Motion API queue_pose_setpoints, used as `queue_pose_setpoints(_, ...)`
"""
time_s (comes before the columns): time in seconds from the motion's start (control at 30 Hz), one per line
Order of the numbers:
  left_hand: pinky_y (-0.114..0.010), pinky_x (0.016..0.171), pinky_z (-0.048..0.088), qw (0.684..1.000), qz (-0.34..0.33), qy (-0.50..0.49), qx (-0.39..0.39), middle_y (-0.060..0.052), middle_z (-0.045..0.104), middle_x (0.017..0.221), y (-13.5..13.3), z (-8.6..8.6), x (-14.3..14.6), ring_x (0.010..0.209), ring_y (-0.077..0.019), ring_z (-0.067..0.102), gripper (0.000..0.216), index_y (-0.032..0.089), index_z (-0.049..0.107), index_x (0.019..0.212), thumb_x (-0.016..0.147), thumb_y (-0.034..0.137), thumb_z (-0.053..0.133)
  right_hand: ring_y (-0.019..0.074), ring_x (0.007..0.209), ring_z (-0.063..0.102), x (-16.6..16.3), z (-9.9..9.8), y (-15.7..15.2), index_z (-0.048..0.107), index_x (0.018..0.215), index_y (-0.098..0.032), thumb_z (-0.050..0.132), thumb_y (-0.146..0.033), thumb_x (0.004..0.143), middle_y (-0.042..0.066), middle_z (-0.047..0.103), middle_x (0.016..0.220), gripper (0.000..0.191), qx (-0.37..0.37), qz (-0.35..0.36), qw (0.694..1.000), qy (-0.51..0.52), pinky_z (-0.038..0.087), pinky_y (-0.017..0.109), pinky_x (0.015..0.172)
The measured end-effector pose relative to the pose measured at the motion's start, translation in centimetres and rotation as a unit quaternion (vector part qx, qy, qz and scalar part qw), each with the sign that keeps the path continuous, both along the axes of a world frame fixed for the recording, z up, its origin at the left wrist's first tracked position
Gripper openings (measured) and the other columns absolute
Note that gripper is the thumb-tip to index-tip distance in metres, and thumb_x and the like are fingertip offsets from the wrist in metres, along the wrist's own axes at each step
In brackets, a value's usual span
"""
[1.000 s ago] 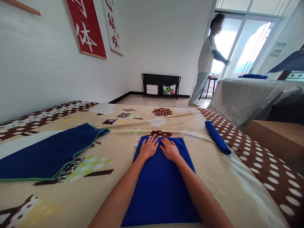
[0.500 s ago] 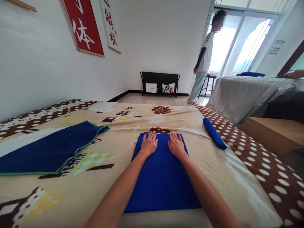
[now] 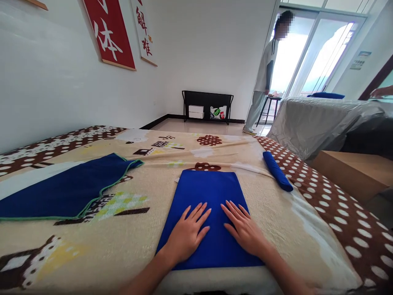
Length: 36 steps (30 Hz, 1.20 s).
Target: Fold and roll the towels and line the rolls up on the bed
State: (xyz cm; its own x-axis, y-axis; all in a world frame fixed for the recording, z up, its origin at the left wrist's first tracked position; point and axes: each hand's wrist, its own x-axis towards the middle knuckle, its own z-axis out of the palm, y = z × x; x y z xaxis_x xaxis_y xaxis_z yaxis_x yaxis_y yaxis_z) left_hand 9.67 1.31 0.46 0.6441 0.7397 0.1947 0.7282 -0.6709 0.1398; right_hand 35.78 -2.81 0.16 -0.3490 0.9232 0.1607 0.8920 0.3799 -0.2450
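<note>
A flat, folded blue cloth lies in front of me on a patterned blanket. My left hand rests palm down on the left half of the cloth, its fingers spread. On the right half, my right hand lies flat, also with fingers apart. Neither hand grips anything. A small white tag sticks out at the cloth's far left edge. Off to the left, a dark blue cloth with green edging is spread out. A rolled blue cloth sits to the right.
A cardboard box stands beyond the blanket's right edge. Behind it is a plastic-covered table, with another person's hand at its far right. A person stands near the window. A black rack is against the back wall.
Both my hands have slid back toward me, from the far edge of the blue cloth to its nearer half. The standing person's arm and body have shifted slightly.
</note>
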Motion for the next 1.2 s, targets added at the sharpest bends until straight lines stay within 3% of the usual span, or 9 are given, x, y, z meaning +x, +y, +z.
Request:
queue_pose_setpoints(0.1,-0.038,0.118,0.028,0.995,0.025,0.003,0.093,-0.001,0.037,0.158,-4.1,-1.1,-4.9,0.144,-0.0182,0.038,0.060,0.034,0.019,0.155,0.100,0.043,0.041,0.0190,0.147,0.030,3.3,-1.8,-5.4,0.020,0.157,-0.036,0.037,-0.038,0.104,-0.002,0.028,0.160,0.055,0.046,0.009,0.999,-0.020,0.027,0.045,0.122)
queue_pose_setpoints(0.23,-0.036,0.123,0.011,0.971,0.018,0.017,0.239,-0.002,0.053,0.148,-6.0,-1.4,-8.4,0.136,-0.0155,0.048,0.057,0.028,0.033,0.153,0.097,0.023,0.046,0.0205,0.139,0.044,5.7,-3.6,-9.1,0.032,0.154,-0.029,0.044,-0.026,0.100,-0.001,0.049,0.148,0.055,0.179,-0.025,0.982,-0.049,0.035,0.043,0.117)
queue_pose_setpoints(0.3,-0.038,0.123,0.007,0.963,0.004,0.021,0.269,-0.002,0.055,0.145,-6.1,-0.7,-7.3,0.134,-0.0153,0.050,0.060,0.025,0.037,0.151,0.093,0.013,0.043,0.0216,0.135,0.050,4.2,-3.3,-9.0,0.042,0.149,-0.027,0.046,-0.022,0.098,-0.001,0.057,0.141,0.051,0.242,-0.047,0.969,-0.037,0.038,0.045,0.114)
queue_pose_setpoints(0.4,-0.037,0.120,0.019,0.962,-0.017,0.029,0.270,-0.004,0.048,0.151,-5.9,0.2,-2.9,0.140,-0.0162,0.043,0.063,0.016,0.038,0.150,0.088,0.008,0.040,0.0209,0.134,0.051,-1.2,-1.8,-7.3,0.050,0.142,-0.020,0.045,-0.017,0.097,0.002,0.056,0.143,0.046,0.273,-0.061,0.960,-0.010,0.043,0.042,0.110)
queue_pose_setpoints(0.57,-0.034,0.108,0.038,0.962,-0.039,0.058,0.265,-0.005,0.047,0.151,-6.1,0.2,0.7,0.139,-0.0168,0.045,0.056,0.016,0.037,0.150,0.098,0.033,0.043,0.0212,0.134,0.051,-6.7,-1.5,-5.7,0.048,0.144,-0.014,0.047,-0.026,0.098,0.006,0.048,0.148,0.047,0.267,-0.030,0.961,-0.063,0.050,0.038,0.104)
queue_pose_setpoints(0.73,-0.035,0.112,0.037,0.957,-0.067,0.085,0.271,-0.003,0.042,0.155,-7.2,-0.1,-6.3,0.141,-0.0198,0.043,0.062,0.023,0.038,0.150,0.095,0.050,0.050,0.0225,0.137,0.047,0.2,-3.3,-8.5,0.039,0.150,-0.016,0.055,-0.036,0.095,0.004,0.044,0.152,0.061,0.272,0.039,0.954,-0.121,0.044,0.036,0.110)
queue_pose_setpoints(0.87,-0.035,0.116,0.034,0.966,-0.081,0.026,0.243,-0.007,0.053,0.147,-8.0,-0.9,-11.2,0.139,-0.0201,0.045,0.053,0.017,0.047,0.144,0.092,0.022,0.054,0.0193,0.136,0.049,5.7,-3.8,-10.4,0.043,0.149,-0.017,0.058,-0.030,0.095,0.004,0.049,0.149,0.057,0.256,0.079,0.957,-0.109,0.043,0.031,0.111)
queue_pose_setpoints(1.0,-0.033,0.108,0.044,0.971,-0.075,-0.074,0.217,-0.006,0.065,0.133,-8.0,-1.5,-12.8,0.131,-0.0186,0.054,0.049,0.019,0.057,0.134,0.087,0.005,0.051,0.0208,0.130,0.055,7.3,-3.9,-10.4,0.053,0.141,-0.020,0.064,-0.028,0.091,0.004,0.056,0.143,0.052,0.262,0.084,0.958,-0.083,0.049,0.032,0.104)
queue_pose_setpoints(1.2,-0.029,0.094,0.050,0.966,-0.070,-0.122,0.218,-0.001,0.074,0.113,-7.7,-0.7,-13.8,0.111,-0.0175,0.063,0.042,0.026,0.065,0.122,0.085,0.006,0.058,0.0212,0.119,0.063,7.6,-4.0,-10.1,0.063,0.130,-0.023,0.061,-0.018,0.088,0.004,0.066,0.131,0.042,0.287,0.085,0.953,-0.042,0.054,0.033,0.094)
